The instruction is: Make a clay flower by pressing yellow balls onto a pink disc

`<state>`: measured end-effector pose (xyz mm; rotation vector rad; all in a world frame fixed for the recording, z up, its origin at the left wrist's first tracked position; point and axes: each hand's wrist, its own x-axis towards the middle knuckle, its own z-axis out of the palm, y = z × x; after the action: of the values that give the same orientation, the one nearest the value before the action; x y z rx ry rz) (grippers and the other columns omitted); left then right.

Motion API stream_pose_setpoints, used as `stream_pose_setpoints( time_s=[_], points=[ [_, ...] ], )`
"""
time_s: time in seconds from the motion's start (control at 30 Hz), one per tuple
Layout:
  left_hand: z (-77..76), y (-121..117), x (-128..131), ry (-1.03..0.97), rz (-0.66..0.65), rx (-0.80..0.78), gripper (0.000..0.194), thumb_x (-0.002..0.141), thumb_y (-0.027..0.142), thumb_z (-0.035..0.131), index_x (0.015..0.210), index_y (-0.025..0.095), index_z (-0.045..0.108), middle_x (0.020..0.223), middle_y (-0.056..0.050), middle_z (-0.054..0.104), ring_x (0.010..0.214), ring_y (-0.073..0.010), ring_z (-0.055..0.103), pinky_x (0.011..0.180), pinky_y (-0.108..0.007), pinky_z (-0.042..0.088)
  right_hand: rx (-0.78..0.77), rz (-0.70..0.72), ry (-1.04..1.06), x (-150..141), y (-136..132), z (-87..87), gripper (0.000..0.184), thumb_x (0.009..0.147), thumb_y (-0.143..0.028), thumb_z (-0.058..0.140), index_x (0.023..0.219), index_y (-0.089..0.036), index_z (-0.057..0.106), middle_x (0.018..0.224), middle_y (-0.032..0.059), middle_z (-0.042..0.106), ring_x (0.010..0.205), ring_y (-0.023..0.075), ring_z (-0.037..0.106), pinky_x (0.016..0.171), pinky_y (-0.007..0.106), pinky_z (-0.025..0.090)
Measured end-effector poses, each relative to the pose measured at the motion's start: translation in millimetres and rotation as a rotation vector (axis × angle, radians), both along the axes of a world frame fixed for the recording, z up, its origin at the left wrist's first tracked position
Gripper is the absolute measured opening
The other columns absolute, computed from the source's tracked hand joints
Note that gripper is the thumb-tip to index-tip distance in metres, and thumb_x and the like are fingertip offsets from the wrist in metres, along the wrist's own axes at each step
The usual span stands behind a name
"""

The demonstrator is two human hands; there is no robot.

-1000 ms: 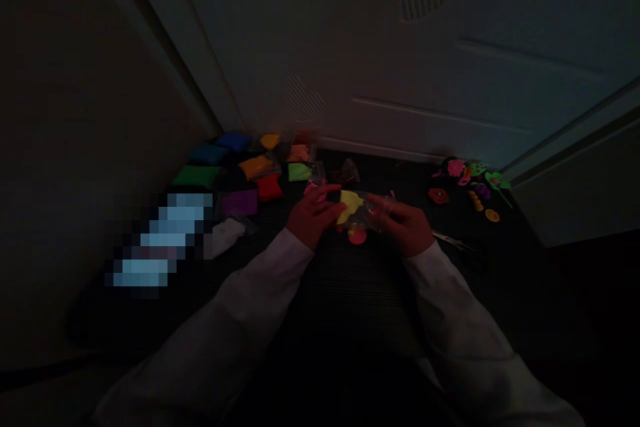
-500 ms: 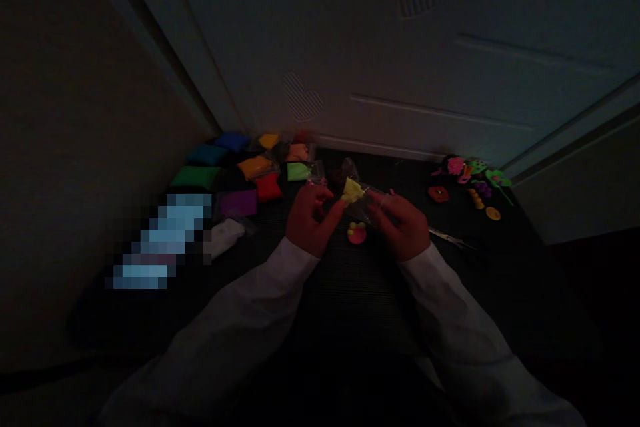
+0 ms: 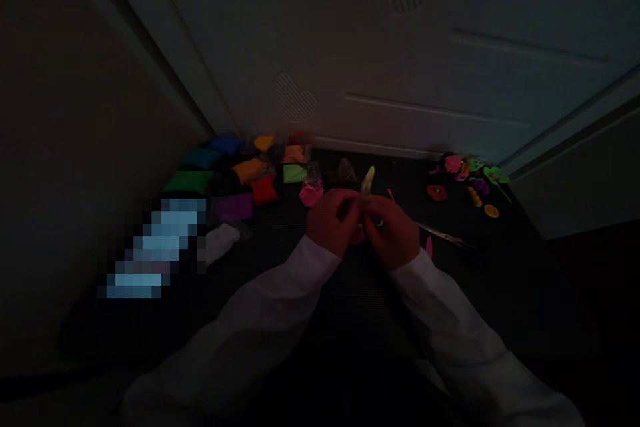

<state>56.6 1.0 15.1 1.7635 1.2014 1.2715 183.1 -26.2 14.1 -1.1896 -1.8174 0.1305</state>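
Note:
My left hand [image 3: 331, 219] and my right hand [image 3: 393, 227] meet over the middle of the dark table, fingertips pinched together. Between them they grip a clear plastic bag holding pale yellow clay [image 3: 369, 180], which points upward, turned edge-on. The gripped part of the bag is hidden by the fingers. Just below the hands, a small pink clay piece [image 3: 357, 235] is mostly covered. Beyond my left hand lies a packet of pink clay [image 3: 312, 194]. Scissors [image 3: 447, 235] rest beside my right hand.
Bagged clay in several colours, such as a purple packet [image 3: 234, 207] and a green packet [image 3: 190, 182], lies at the left. A blurred bright screen [image 3: 163, 240] is nearest on that side. Finished clay pieces, including a red one [image 3: 436, 193], sit at the back right. A wall [image 3: 320, 47] stands behind.
My hands have come together, and the yellow bag has turned from lying broad between them to pointing upward. The pink packet beyond my left hand shows more. The view has shifted slightly.

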Motion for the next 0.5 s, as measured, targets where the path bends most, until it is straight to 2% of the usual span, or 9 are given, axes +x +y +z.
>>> stream_pose_setpoints(
  time_s=[0.07,0.2,0.27,0.37,0.5],
  points=[
    [1.9,-2,0,-0.075,-0.008,-0.106,0.016,0.074,0.031,0.054,0.082,0.017,0.058,0.083,-0.003,0.062,0.077,-0.0127,0.059,0.073,-0.027,0.046,0.005,-0.091,0.106,-3,0,-2.4,0.009,0.075,-0.018,0.051,0.083,-0.022,0.049,0.09,0.0033,0.063,0.087,0.0138,0.059,0.084,0.034,0.045],
    [2.5,0,1,-0.365,-0.107,-0.297,0.016,0.068,0.03,0.061,0.074,0.015,0.056,0.089,-0.003,0.063,0.08,-0.0125,0.059,0.074,-0.026,0.046,-0.032,-0.195,0.242,-2,3,-3.2,0.02,0.073,-0.02,0.053,0.092,-0.021,0.044,0.082,0.0015,0.056,0.076,0.0124,0.057,0.077,0.033,0.047],
    [0.2,2,2,-0.452,-0.172,-0.347,0.016,0.066,0.028,0.063,0.072,0.015,0.057,0.083,-0.001,0.064,0.078,-0.0113,0.059,0.075,-0.025,0.045,-0.048,-0.176,0.235,1,4,-0.6,0.023,0.073,-0.019,0.051,0.096,-0.02,0.048,0.086,0.0034,0.054,0.08,0.0131,0.055,0.073,0.031,0.047],
    [-5.5,6,2,-0.576,-0.244,-0.384,0.015,0.065,0.026,0.065,0.074,0.017,0.058,0.072,0.003,0.063,0.071,-0.0081,0.058,0.071,-0.022,0.045,-0.067,-0.111,0.212,2,5,3.8,0.025,0.074,-0.017,0.05,0.099,-0.021,0.053,0.095,0.0053,0.055,0.089,0.0147,0.053,0.078,0.033,0.047],
    [-9.9,9,3,-0.69,-0.305,-0.435,0.018,0.065,0.026,0.065,0.081,0.02,0.061,0.079,0.003,0.065,0.075,-0.0083,0.058,0.072,-0.022,0.044,-0.11,-0.07,0.222,0,5,3.8,0.019,0.076,-0.02,0.05,0.093,-0.023,0.058,0.092,0.003,0.06,0.087,0.0138,0.056,0.081,0.033,0.046]
  ],
)
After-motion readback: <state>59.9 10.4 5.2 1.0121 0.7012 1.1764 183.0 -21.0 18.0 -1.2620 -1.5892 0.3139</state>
